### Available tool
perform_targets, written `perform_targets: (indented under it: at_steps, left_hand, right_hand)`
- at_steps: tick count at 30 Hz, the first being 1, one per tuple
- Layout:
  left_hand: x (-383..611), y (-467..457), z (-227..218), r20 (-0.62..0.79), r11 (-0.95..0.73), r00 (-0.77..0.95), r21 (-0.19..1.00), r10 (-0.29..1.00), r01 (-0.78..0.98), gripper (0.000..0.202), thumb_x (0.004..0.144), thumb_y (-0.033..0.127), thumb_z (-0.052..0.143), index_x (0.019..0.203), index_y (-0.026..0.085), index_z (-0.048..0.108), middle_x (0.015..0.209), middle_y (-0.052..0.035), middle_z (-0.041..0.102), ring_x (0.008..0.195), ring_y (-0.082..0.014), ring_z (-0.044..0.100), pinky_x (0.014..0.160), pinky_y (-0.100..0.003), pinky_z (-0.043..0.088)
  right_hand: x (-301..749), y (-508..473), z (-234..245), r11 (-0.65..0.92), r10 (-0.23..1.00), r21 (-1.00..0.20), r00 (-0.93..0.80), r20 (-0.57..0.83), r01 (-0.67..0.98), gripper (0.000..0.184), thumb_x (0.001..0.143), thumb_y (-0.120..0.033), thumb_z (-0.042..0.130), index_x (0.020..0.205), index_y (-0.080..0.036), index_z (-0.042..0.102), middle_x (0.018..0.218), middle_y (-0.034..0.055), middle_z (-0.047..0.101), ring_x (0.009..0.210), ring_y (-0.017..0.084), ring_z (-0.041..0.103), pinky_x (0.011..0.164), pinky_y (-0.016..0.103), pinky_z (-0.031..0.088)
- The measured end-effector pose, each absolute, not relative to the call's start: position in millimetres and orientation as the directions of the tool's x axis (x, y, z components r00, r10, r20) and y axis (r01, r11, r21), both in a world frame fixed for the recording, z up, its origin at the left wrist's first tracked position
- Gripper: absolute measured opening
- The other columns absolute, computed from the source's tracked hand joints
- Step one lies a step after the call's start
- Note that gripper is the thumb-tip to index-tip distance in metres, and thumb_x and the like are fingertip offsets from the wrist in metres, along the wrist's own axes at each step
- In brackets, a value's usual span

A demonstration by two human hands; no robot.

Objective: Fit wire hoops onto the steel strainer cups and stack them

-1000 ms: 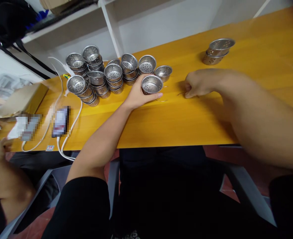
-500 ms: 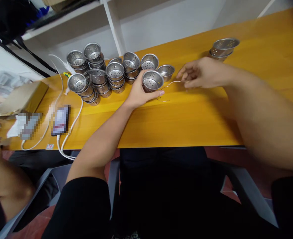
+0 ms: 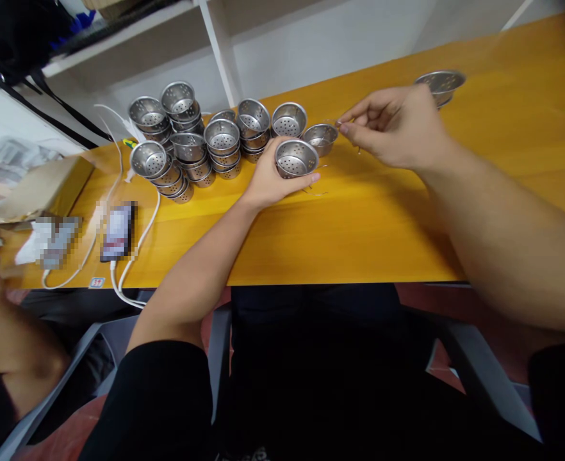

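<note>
My left hand [image 3: 266, 179] is wrapped around a perforated metal strainer cup [image 3: 296, 159], its mouth facing up. My right hand [image 3: 388, 125] pinches a thin, pale piece of wire [image 3: 339, 123] between thumb and fingertips; most of it is hidden or too fine to make out. Just left of those fingertips stands a shallower-looking metal cup [image 3: 321, 137]. Thin wire bits [image 3: 318, 193] lie on the table in front of the held cup. Behind my right hand, another perforated cup [image 3: 441, 82] is partly hidden.
Stacks of perforated cups [image 3: 222, 137] crowd the table's left middle. Further left lie a phone [image 3: 118, 230], white cables [image 3: 141, 240] and a cardboard box [image 3: 47, 192]. A white shelf [image 3: 220, 54] borders the back. Another person's arm [image 3: 18, 339] shows at far left.
My right hand has moved slightly back and its fingers have closed into a pinch; the curved wire at its fingertips shows less. My left hand keeps holding the cup in nearly the same place.
</note>
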State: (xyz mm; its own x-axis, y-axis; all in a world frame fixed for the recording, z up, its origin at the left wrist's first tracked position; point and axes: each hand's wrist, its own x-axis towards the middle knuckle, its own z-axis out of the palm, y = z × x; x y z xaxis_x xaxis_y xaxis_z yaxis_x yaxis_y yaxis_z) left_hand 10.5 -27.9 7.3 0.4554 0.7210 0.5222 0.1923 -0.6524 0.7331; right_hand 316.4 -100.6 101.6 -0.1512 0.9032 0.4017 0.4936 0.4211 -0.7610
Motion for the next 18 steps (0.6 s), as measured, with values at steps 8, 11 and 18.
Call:
perform_targets:
  at_steps: [8, 11, 18]
  left_hand:
    - [21.9, -23.4, -14.5, 0.516, -0.659, 0.472, 0.723, 0.715, 0.207, 0.119, 0.090, 0.101, 0.105, 0.168, 0.030, 0.051, 0.163, -0.0137, 0.074, 0.153, -0.0388, 0.081, 0.139, -0.065, 0.064]
    - [23.6, -23.1, -19.0, 0.533, -0.689, 0.504, 0.699, 0.680, 0.191, 0.123, 0.089, 0.101, 0.105, 0.173, 0.032, 0.046, 0.168, -0.0152, 0.071, 0.158, -0.0406, 0.079, 0.142, -0.066, 0.063]
    - [22.7, -23.4, -20.0, 0.527, -0.704, 0.524, 0.676, 0.669, 0.219, 0.123, 0.097, 0.098, 0.102, 0.181, 0.032, 0.041, 0.175, -0.0182, 0.069, 0.169, -0.0430, 0.074, 0.150, -0.066, 0.058]
  right_hand:
    - [282.0, -110.6, 89.4, 0.547, 0.830, -0.703, -0.187, 0.525, 0.455, 0.015, 0.114, -0.044, 0.103, 0.111, -0.030, 0.100, 0.087, 0.0042, 0.083, 0.073, 0.023, 0.062, 0.073, 0.043, 0.056]
    - [272.2, -118.2, 93.8, 0.499, 0.854, -0.690, -0.164, 0.493, 0.525, 0.012, 0.115, -0.043, 0.099, 0.108, -0.033, 0.097, 0.090, 0.0033, 0.086, 0.077, 0.025, 0.067, 0.082, 0.048, 0.062]
    - [267.0, -116.7, 84.7, 0.448, 0.883, -0.751, -0.111, 0.455, 0.485, 0.048, 0.110, -0.083, 0.099, 0.101, -0.037, 0.087, 0.089, 0.0063, 0.085, 0.093, 0.037, 0.076, 0.098, 0.062, 0.069]
